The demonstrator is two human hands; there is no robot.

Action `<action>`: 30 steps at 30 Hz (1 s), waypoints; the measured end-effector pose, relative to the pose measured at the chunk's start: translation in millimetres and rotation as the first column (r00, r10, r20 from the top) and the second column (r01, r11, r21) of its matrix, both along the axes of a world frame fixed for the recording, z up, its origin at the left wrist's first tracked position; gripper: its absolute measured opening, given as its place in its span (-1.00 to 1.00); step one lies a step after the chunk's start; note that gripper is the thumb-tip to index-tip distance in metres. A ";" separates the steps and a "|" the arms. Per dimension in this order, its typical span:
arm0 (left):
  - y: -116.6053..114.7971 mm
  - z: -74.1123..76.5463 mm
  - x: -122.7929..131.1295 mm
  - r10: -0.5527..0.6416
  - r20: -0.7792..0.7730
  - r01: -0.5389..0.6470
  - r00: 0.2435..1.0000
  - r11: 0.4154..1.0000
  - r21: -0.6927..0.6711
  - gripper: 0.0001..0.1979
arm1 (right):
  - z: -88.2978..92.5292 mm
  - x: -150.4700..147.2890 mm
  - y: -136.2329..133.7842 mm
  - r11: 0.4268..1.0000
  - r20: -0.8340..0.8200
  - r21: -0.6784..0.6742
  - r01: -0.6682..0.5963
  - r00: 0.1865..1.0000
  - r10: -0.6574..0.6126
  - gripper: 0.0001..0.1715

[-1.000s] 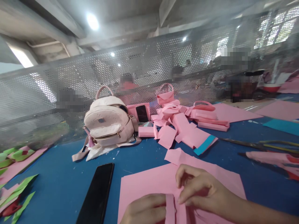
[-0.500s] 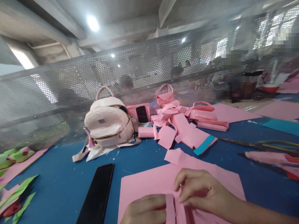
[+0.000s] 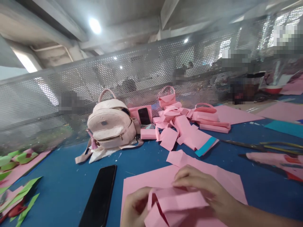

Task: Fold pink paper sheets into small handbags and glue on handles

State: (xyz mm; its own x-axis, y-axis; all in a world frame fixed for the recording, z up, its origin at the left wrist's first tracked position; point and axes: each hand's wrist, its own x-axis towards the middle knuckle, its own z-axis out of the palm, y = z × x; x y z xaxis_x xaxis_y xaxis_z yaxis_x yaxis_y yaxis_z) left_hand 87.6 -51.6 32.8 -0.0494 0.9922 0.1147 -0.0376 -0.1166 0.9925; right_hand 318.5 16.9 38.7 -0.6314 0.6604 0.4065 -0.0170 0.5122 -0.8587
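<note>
A folded pink paper piece [image 3: 180, 201], with a strip looped over it like a small bag's handle, sits between my hands low in the view. My left hand [image 3: 136, 206] grips its left side, fingers curled. On its far and right side rests my right hand [image 3: 201, 186], with fingers bent onto the paper. Beneath them lie flat pink paper sheets [image 3: 139, 183]. Left of the sheets is a black phone [image 3: 98, 198]. Beyond my hands is a heap of folded pink paper pieces [image 3: 168, 138], one with a blue strip.
A cream backpack [image 3: 111, 126] stands by a perforated metal screen [image 3: 146, 69]. To the right lie scissors [image 3: 258, 146] and a pink glue gun [image 3: 272, 160]. Green and pink paper scraps [image 3: 21, 195] cover the blue table's left edge. Blurred people are behind the screen.
The pink paper piece has been lifted and turned, so its looped strip and open side show. My left hand has shifted to its left side; my right hand has moved slightly up and left.
</note>
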 end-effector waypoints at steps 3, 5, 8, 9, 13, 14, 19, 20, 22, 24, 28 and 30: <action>7.2 0.2 -2.9 0.030 0.116 -0.015 0.993 0.991 -0.129 -0.66 | -1.7 3.3 -3.6 0.999 0.150 -0.032 0.028 0.988 -0.023 -0.45; 9.8 -2.4 -3.5 0.045 0.159 -0.021 0.986 0.989 -0.149 -0.63 | -6.1 2.4 -3.4 0.999 0.203 -0.026 0.045 0.978 -0.039 -0.38; 10.3 -6.5 -3.2 0.010 0.168 0.014 0.986 0.989 -0.145 -0.58 | -10.4 -2.9 -0.6 0.999 0.219 -0.031 0.035 0.975 -0.027 -0.51; 9.8 -6.9 -3.0 -0.009 0.168 0.033 0.986 0.989 -0.143 -0.58 | -10.2 -4.8 0.5 0.999 0.200 -0.042 0.020 0.980 -0.011 -0.61; 6.2 -3.0 -1.8 -0.054 0.251 0.092 0.966 0.986 -0.141 -0.62 | -4.9 -8.4 4.4 0.999 0.112 -0.054 0.001 0.994 0.005 -0.94; 5.2 -1.6 -1.6 -0.051 0.296 0.100 0.954 0.983 -0.151 -0.63 | -3.3 -8.1 5.4 0.999 0.103 -0.038 0.009 0.995 -0.005 -0.93; 3.6 -2.9 -3.6 -0.023 0.491 0.137 0.871 0.971 -0.197 -0.68 | 2.7 -6.3 9.4 0.999 0.118 0.023 -0.025 0.993 0.022 -0.87; 4.0 -4.6 -4.7 -0.024 0.506 0.136 0.862 0.973 -0.186 -0.71 | 3.0 -6.2 9.4 0.999 0.117 0.019 -0.034 0.993 0.032 -0.87; 4.7 -7.7 -6.6 -0.051 0.518 0.136 0.854 0.983 -0.126 -0.71 | 2.3 -5.7 8.3 0.999 0.112 0.005 -0.042 0.993 0.041 -0.83; 4.8 -9.4 -7.4 -0.120 0.473 0.146 0.873 0.989 -0.018 -0.64 | 1.0 -4.2 6.3 0.999 0.112 0.007 -0.040 0.993 0.039 -0.81; 3.0 -8.7 -7.5 -0.299 0.221 0.263 0.928 0.948 0.179 -0.48 | 2.7 1.0 4.5 0.990 0.178 0.113 -0.080 0.982 0.059 -0.58; 2.2 -7.2 -10.0 -0.351 0.065 0.331 0.934 0.919 0.213 -0.44 | 6.3 3.0 5.9 0.976 0.216 0.174 -0.132 0.972 0.093 -0.45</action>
State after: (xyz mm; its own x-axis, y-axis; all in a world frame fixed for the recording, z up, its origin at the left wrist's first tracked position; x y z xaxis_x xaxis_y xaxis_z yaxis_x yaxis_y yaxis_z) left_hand 77.6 -49.4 25.6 0.2665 0.9092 0.3199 -0.2071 -0.2702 0.9403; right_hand 321.6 22.8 45.0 -0.7799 0.5051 0.3695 0.0824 0.6682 -0.7394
